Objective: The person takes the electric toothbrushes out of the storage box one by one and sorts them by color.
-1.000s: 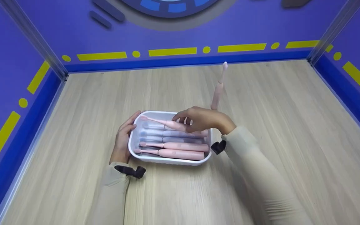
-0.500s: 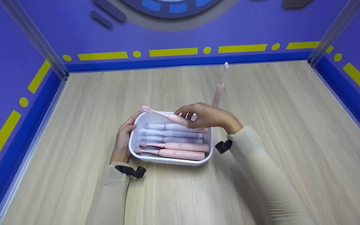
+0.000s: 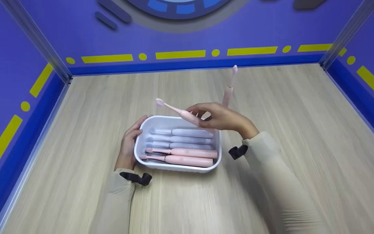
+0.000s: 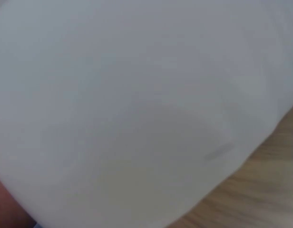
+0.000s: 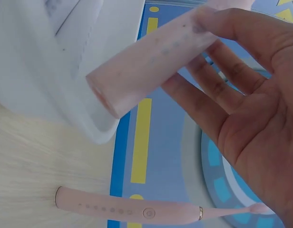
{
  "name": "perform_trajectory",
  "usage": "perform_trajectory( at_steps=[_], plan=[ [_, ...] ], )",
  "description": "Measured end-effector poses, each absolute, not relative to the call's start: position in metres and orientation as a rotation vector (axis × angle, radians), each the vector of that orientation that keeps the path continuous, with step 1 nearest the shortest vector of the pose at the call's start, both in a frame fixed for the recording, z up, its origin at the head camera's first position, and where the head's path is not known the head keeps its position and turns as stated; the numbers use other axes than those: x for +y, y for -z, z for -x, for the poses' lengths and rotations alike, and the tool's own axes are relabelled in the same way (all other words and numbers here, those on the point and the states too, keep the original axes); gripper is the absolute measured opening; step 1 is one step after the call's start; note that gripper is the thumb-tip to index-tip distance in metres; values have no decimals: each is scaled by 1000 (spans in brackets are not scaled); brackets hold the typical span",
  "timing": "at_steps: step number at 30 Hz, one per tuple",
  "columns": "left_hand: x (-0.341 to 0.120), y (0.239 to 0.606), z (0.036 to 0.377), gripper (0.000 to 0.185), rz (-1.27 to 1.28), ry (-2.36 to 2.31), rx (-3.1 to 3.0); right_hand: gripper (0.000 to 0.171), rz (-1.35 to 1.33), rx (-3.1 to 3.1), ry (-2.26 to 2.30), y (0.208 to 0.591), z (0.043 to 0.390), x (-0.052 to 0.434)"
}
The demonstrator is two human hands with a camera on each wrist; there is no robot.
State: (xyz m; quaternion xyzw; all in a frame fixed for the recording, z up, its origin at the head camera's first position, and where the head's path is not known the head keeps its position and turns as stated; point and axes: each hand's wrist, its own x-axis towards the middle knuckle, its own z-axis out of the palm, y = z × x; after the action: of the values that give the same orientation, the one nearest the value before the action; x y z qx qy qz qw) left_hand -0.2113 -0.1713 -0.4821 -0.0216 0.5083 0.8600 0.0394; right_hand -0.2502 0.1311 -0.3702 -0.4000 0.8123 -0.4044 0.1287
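Observation:
A pink electric toothbrush (image 3: 189,117) is pinched between the thumb and fingers of my right hand (image 3: 226,118). It tilts over the far side of the white bin (image 3: 178,168), its brush head up to the left; the right wrist view shows its handle end (image 5: 137,66) close over the rim. My left hand (image 3: 129,143) holds the bin at its left end, fingers round the far corner and thumb at the rim. Inside lie two pink toothbrushes (image 3: 190,161) and three pale blue ones (image 3: 192,132), side by side. In the left wrist view the bin's wall (image 4: 137,95) fills most of the frame.
Another pink electric toothbrush (image 3: 228,94) stands upright on the wooden table (image 3: 109,107) beyond my right hand, its lower end hidden in the head view. Purple-blue panels (image 3: 187,39) with yellow marks wall the table at the back and both sides.
My right hand has lifted the pink toothbrush out of the bin, up and to the right, and its brush head has swung clear of the far rim. The left hand stays put.

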Motion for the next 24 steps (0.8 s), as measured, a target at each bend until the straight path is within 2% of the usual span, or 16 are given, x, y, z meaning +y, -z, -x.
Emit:
perform_trajectory(
  at_steps=[8, 24],
  plan=[
    [-171, 482, 210, 56, 67, -2634, 1562, 44, 1245, 2424, 1291, 373, 253, 139],
    [-171, 482, 211, 55, 81, -2623, 1603, 45, 1137, 2455, 1575, 379, 255, 156]
  ],
)
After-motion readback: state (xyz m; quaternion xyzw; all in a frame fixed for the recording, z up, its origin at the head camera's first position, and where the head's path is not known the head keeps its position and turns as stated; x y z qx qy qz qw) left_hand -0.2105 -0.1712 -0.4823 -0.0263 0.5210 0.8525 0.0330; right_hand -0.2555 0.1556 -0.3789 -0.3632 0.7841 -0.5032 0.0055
